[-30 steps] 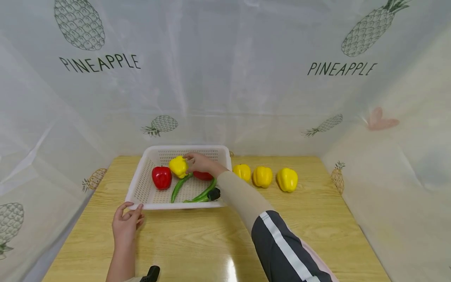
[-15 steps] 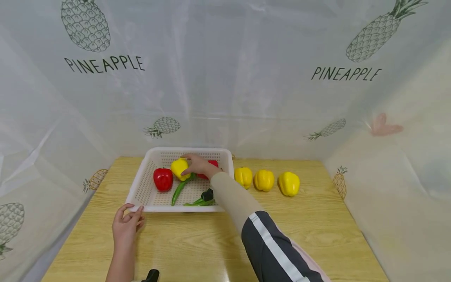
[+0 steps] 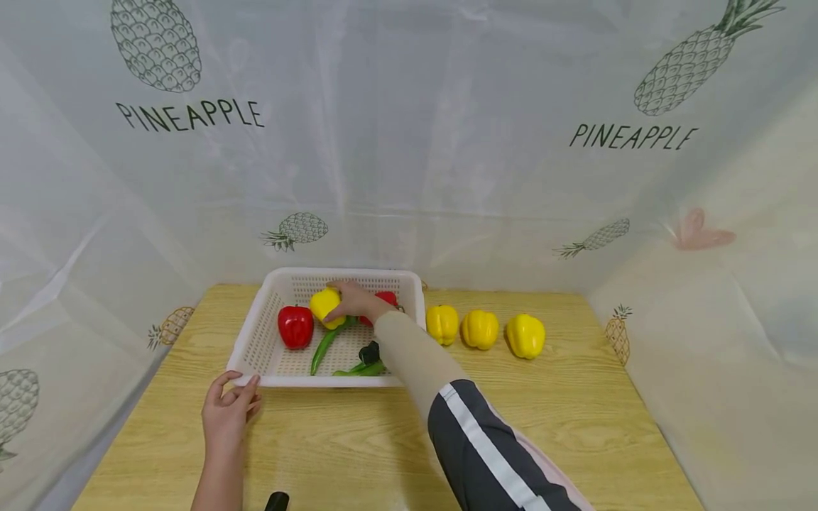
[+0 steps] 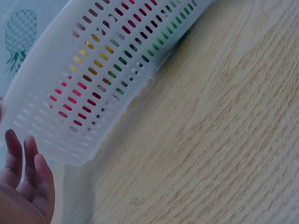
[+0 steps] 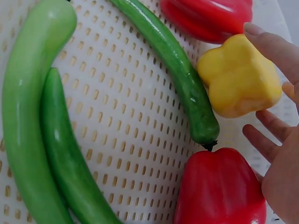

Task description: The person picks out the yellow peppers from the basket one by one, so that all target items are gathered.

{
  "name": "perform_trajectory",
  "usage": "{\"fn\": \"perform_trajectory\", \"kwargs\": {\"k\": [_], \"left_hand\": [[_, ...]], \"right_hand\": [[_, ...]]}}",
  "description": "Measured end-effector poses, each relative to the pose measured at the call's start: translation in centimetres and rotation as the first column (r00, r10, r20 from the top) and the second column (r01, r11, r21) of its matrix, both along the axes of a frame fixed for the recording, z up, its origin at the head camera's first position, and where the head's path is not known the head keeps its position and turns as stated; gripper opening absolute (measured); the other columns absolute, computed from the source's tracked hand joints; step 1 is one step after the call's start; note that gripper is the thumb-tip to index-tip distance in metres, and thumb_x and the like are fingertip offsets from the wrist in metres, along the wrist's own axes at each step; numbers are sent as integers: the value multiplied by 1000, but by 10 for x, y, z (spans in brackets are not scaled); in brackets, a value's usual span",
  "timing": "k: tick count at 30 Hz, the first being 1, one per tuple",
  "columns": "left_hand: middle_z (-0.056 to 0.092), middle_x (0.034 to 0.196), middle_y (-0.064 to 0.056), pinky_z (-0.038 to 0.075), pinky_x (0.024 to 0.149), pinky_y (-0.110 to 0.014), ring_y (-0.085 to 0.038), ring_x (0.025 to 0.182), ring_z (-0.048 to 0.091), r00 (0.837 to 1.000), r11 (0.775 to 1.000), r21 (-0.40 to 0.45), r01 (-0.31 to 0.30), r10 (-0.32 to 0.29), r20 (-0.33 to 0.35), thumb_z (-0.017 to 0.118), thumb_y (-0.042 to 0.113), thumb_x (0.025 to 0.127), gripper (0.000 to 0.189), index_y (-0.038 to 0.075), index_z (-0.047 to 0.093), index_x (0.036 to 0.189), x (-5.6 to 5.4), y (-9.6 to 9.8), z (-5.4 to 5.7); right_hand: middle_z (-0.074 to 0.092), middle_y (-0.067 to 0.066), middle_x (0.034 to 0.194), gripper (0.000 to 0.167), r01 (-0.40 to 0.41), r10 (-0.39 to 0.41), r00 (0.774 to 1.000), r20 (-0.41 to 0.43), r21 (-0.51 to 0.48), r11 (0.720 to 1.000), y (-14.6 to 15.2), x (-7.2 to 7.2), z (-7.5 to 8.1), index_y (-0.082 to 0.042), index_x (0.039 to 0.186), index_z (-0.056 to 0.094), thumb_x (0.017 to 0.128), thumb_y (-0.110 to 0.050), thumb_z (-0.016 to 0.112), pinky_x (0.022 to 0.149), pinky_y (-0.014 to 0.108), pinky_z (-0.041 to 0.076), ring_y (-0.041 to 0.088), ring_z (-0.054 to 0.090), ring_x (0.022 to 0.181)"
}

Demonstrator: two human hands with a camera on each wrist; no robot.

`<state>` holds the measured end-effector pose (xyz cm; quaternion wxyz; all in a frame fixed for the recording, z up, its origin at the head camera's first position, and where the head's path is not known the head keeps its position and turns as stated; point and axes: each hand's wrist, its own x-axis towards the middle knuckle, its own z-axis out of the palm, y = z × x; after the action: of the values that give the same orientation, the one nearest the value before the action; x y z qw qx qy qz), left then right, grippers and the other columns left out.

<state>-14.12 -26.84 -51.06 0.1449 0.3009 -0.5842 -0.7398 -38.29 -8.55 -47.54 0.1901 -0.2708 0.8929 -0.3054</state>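
A white perforated basket (image 3: 358, 381) stands on the wooden table. At its front left corner, the thumb and index finger of my left hand (image 3: 225, 415) pinch the rim; the other fingers (image 4: 44, 177) stay loose outside the wall. Inside the basket my right hand (image 3: 359, 301) holds a yellow bell pepper (image 3: 322, 305), thumb on one side and fingers on the other. That pepper sits between a red bell pepper (image 3: 295, 327) and another red bell pepper (image 3: 386, 298), partly hidden by the hand. A long green chili pepper (image 5: 173, 60) lies alongside.
Two more long green vegetables, a pale one (image 5: 23, 112) and a darker one (image 5: 70, 149), lie in the basket. Right of it, three yellow bell peppers (image 3: 479, 329) stand in a row on the table (image 3: 575, 411). A pineapple-print sheet (image 3: 409, 142) hangs behind.
My right hand has turned slightly and its forearm has swung left, uncovering more of the right red pepper. The yellow pepper has settled slightly lower in the basket. My left hand stays at the corner.
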Motion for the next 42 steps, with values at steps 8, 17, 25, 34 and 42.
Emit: {"fn": "perform_trajectory", "kwargs": {"k": [8, 17, 25, 34, 42], "left_hand": [[62, 64, 1, 55, 55, -22, -8, 59, 63, 1000, 1000, 16, -10, 10, -28, 75, 15, 87, 36, 13, 52, 115, -1, 3, -1], [61, 64, 2, 55, 54, -22, -11, 60, 65, 999, 999, 45, -14, 15, -35, 76, 13, 86, 38, 14, 52, 115, -3, -1, -5], [60, 62, 1, 54, 52, -22, -11, 58, 64, 999, 998, 57, -18, 21, -51, 75, 10, 87, 36, 12, 52, 115, -2, 1, -4], [60, 62, 1, 54, 52, -22, -9, 56, 63, 999, 997, 71, -10, 14, -49, 74, 10, 87, 35, 13, 52, 114, -2, 3, -2], [60, 62, 0, 54, 52, -22, -9, 57, 64, 999, 997, 76, -18, 21, -47, 75, 11, 86, 36, 13, 51, 114, -2, 3, 0]], "right_hand": [[42, 7, 146, 91, -1, 1, 999, 44, 2, 1000, -1, -4, 0, -11, 151, 33, 78, -27, 84, 101, 30, 39, 19, 44, 118], [42, -2, 146, 86, -16, 3, 995, 95, 142, 990, -7, -7, 4, -24, 151, 35, 79, -26, 82, 104, 33, 37, 16, 41, 120], [45, 1, 142, 85, -44, 29, 995, 99, 154, 987, -4, -2, 8, -24, 149, 36, 78, -26, 83, 101, 36, 40, 18, 44, 114], [49, 1, 130, 87, -33, 14, 992, 127, 150, 988, -2, -2, 6, -25, 147, 36, 75, -23, 85, 93, 32, 44, 18, 46, 105], [50, 2, 126, 87, -96, 77, 986, 145, 123, 988, 7, -1, 19, -22, 147, 35, 76, -23, 84, 87, 29, 44, 17, 48, 104]]}}
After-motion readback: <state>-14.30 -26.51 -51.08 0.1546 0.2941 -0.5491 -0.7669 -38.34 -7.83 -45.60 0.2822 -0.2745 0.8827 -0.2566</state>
